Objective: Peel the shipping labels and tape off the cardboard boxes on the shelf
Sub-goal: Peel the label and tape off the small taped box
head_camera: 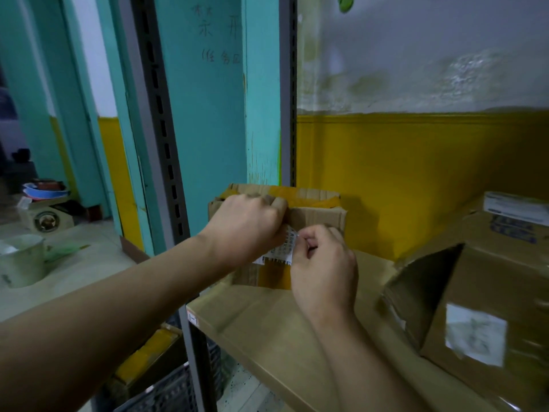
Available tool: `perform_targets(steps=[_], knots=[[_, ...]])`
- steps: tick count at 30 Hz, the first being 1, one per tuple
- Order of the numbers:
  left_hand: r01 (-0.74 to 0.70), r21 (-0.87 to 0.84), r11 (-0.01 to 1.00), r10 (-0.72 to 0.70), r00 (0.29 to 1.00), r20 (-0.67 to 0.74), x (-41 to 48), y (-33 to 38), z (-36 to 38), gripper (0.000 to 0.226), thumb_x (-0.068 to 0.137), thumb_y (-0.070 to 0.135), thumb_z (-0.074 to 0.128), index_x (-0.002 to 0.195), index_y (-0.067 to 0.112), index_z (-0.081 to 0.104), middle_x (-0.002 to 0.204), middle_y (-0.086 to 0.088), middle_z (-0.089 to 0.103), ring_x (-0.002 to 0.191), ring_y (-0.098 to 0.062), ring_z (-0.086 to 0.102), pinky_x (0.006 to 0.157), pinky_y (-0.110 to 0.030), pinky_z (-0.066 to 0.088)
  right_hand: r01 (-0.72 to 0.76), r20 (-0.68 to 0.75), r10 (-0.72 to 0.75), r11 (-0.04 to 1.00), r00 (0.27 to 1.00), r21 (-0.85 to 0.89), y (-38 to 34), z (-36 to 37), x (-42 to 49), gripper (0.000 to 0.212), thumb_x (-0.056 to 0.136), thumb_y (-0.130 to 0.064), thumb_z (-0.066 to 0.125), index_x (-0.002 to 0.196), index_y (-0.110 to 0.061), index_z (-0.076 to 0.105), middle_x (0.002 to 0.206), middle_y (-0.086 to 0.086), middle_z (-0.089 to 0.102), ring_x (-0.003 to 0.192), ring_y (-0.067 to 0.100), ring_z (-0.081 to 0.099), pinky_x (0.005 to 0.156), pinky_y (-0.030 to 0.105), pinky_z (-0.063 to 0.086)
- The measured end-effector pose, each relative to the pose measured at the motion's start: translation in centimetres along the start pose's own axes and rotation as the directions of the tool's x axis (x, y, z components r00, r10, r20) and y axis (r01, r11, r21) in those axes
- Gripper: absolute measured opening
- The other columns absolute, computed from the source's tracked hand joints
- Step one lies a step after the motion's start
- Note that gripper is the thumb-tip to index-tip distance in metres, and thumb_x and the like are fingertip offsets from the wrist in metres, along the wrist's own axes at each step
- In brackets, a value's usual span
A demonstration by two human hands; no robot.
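A small open cardboard box (pixel 320 215) with yellow tape stands at the back left of the shelf board (pixel 267 322). My left hand (pixel 246 227) grips its top front edge, fingers curled over the rim. A white printed shipping label (pixel 285 248) hangs partly lifted from the box front. My right hand (pixel 323 269) pinches the label's right edge between thumb and fingers. Much of the label and box front is hidden behind both hands.
A larger cardboard box (pixel 490 292) lies tilted at the right, a white label (pixel 475 334) on its front. Behind it stands another box with blue print (pixel 514 221). A grey slotted shelf post (pixel 160 129) rises at left. A dark crate (pixel 166 394) sits below.
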State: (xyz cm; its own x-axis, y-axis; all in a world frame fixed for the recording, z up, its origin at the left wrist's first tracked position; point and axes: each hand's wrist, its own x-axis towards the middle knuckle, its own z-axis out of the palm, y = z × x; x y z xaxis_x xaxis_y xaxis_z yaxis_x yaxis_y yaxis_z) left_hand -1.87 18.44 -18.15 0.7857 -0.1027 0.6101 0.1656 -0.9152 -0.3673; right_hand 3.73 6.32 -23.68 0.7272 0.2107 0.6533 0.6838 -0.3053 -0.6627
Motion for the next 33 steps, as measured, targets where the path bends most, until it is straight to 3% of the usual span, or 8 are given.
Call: perform_targets(steps=[5, 9, 12, 16, 22, 26, 33], knots=[[-0.001, -0.003, 1.000, 0.001, 0.999, -0.038, 0.0, -0.3, 0.7, 0.028, 0.092, 0.028, 0.041, 0.084, 0.012, 0.062, 0.069, -0.004, 0.061, 0.053, -0.027, 0.058, 0.042, -0.036, 0.048, 0.018, 0.038, -0.018, 1.000, 0.999, 0.004, -0.3, -0.6, 0.0, 0.009, 0.093, -0.019, 0.059, 0.088, -0.024, 0.063, 0.086, -0.014, 0.047, 0.074, 0.003, 0.043, 0.056, 0.005, 0.032], [-0.025, -0.076, 0.997, 0.028, 0.999, 0.038, 0.0, -1.2, -0.1, 0.045, 0.094, 0.042, 0.025, 0.102, 0.017, 0.062, 0.080, 0.002, 0.064, 0.063, -0.021, 0.062, 0.056, -0.039, 0.054, 0.017, 0.066, -0.018, 1.000, 0.998, 0.021, -0.3, -0.9, 0.1, 0.010, 0.096, -0.018, 0.055, 0.095, -0.021, 0.065, 0.090, -0.013, 0.048, 0.076, 0.001, 0.041, 0.055, 0.005, 0.033], [-0.058, -0.090, 0.994, 0.064, 0.996, 0.060, -0.1, -1.3, -0.5, 0.043, 0.087, 0.049, 0.035, 0.109, 0.021, 0.060, 0.087, 0.005, 0.065, 0.070, -0.019, 0.064, 0.063, -0.038, 0.056, 0.003, 0.072, -0.005, 1.000, 0.997, 0.031, -0.4, -1.0, 0.2, 0.010, 0.095, -0.017, 0.055, 0.094, -0.021, 0.064, 0.090, -0.013, 0.048, 0.078, 0.003, 0.042, 0.058, 0.003, 0.033], [-0.039, -0.081, 0.996, 0.046, 0.996, 0.077, -0.1, -0.8, -0.8, 0.025, 0.093, 0.038, 0.051, 0.108, 0.020, 0.060, 0.090, 0.003, 0.066, 0.073, -0.020, 0.065, 0.065, -0.038, 0.057, 0.002, 0.068, -0.004, 1.000, 0.998, 0.022, -0.3, -1.0, 0.0, 0.009, 0.094, -0.018, 0.057, 0.092, -0.022, 0.064, 0.089, -0.014, 0.048, 0.078, 0.003, 0.043, 0.056, 0.003, 0.031], [-0.074, -0.030, 0.997, 0.077, 0.992, 0.098, 0.5, -0.8, -1.2, 0.015, 0.096, 0.027, 0.054, 0.099, 0.016, 0.064, 0.079, 0.001, 0.062, 0.065, -0.020, 0.059, 0.064, -0.037, 0.054, 0.011, 0.021, -0.012, 1.000, 1.000, 0.024, -0.2, -0.6, 0.1, 0.008, 0.092, -0.015, 0.060, 0.088, -0.020, 0.065, 0.086, -0.013, 0.048, 0.074, 0.003, 0.043, 0.055, 0.003, 0.031], [-0.108, 0.037, 0.993, 0.101, 0.982, 0.157, 0.8, -0.9, -1.2, 0.021, 0.100, 0.028, 0.045, 0.102, 0.014, 0.060, 0.080, 0.000, 0.060, 0.065, -0.021, 0.056, 0.064, -0.038, 0.053, 0.014, 0.022, -0.014, 1.000, 1.000, 0.022, -0.2, -0.5, 0.1, 0.008, 0.092, -0.015, 0.060, 0.088, -0.019, 0.065, 0.087, -0.012, 0.048, 0.075, 0.004, 0.043, 0.059, 0.000, 0.031], [-0.147, 0.156, 0.977, 0.119, 0.977, 0.176, 0.7, -0.7, -0.9, 0.012, 0.103, 0.023, 0.045, 0.098, 0.013, 0.049, 0.067, 0.005, 0.042, 0.049, -0.015, 0.041, 0.047, -0.032, 0.040, 0.002, 0.023, -0.002, 1.000, 1.000, 0.000, -0.1, -0.2, 0.2, 0.007, 0.092, -0.016, 0.060, 0.088, -0.021, 0.064, 0.088, -0.012, 0.049, 0.077, 0.006, 0.044, 0.057, 0.002, 0.030]])
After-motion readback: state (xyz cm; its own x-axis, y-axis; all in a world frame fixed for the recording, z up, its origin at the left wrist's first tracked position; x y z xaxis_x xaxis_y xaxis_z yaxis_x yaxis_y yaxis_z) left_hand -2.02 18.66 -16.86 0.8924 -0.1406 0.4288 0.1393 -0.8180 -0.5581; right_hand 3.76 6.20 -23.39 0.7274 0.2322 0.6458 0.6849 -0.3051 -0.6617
